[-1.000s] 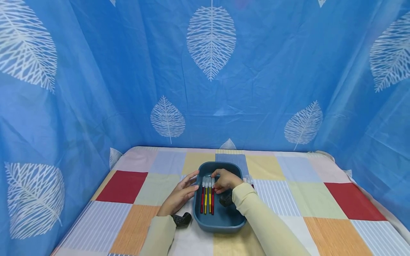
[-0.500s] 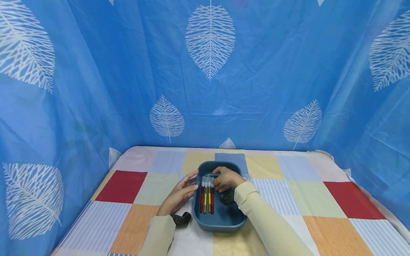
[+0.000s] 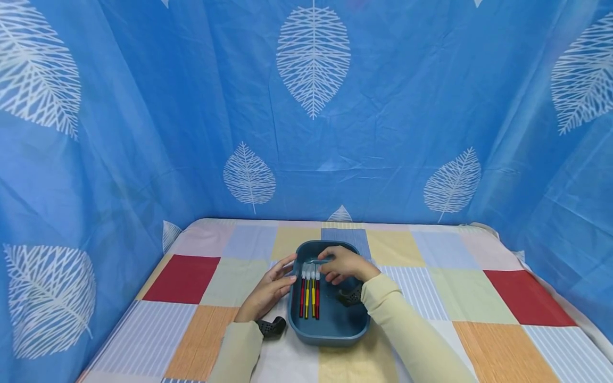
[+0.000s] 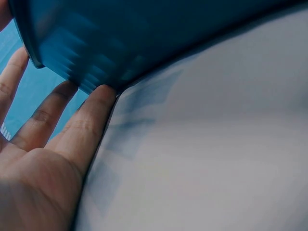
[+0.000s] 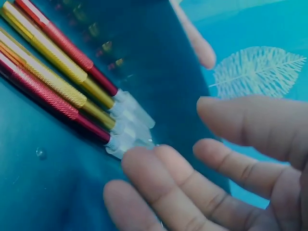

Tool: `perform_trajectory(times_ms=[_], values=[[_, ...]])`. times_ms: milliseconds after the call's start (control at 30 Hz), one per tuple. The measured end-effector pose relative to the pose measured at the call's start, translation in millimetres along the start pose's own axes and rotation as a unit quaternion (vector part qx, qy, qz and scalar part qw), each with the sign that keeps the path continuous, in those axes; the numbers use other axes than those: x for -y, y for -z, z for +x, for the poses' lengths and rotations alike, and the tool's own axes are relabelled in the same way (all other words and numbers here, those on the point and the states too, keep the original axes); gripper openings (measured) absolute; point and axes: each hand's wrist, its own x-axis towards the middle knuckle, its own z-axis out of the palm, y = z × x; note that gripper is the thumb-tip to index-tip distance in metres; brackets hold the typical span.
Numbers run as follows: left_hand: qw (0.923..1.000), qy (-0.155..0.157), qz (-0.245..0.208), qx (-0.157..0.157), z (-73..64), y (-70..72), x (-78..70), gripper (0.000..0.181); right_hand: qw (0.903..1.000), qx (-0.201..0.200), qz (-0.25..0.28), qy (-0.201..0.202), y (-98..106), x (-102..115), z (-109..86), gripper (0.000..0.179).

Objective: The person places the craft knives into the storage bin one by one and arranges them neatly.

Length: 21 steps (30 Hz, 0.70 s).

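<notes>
In the head view, a blue-grey plastic bin stands in front of me. Several slim craft knives with knurled metal handles and clear caps lie side by side inside, along its left wall. A red knife is on each outer side, with yellow knives between. My left hand rests against the bin's left side, fingertips on the outer wall and thumb at the rim. Just beside the capped ends hovers my right hand, fingers relaxed and apart, holding nothing.
A patchwork cloth covers the table. Blue curtains with white leaf prints hang behind it and on both sides. Black wrist mounts sit at both wrists, the right one over the bin. The right sleeve crosses the bin's right rim.
My right hand has lifted off the rightmost red knife and drawn a little up and to the right, its fingers loosening. The left hand keeps its place at the bin.
</notes>
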Motion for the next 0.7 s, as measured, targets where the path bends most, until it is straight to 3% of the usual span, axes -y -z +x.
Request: perform_trajectory(times_ms=[333,700], values=[[1.0000,-0.002,0.000,0.004,-0.4,-1.1,-0.6,0.069,0.9932,0.057,0.055,0.085,17,-6,-13.8,0.049],[1.0000,-0.003,0.007,0.002,-1.1,-0.4,-0.9,0.070,0.9884,0.062,0.105,0.090,34,-22,-31.7,0.050]])
